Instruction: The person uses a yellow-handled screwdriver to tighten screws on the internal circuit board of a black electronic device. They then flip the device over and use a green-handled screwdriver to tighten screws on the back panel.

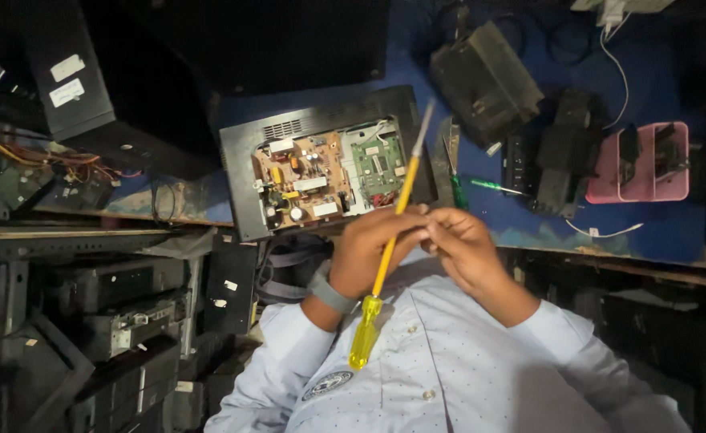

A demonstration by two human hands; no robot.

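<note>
Hands meet close to the wearer's chest, seen from a head camera looking down over a pale blue dotted shirt [449, 361]. The left hand [373, 248], a grey band on its wrist, has its fingers closed around the shaft of a long yellow screwdriver [385, 256]; its clear yellow handle hangs low near the shirt and its metal tip points up over an opened black device [244, 168]. The right hand [465, 244] touches the shaft beside the left, fingers curled together on it. The device lies on a blue counter [649, 224], its tan and green circuit boards [329, 176] exposed. A green-handled screwdriver [489, 187] and a pink tray [609, 180] lie to the right.
</note>
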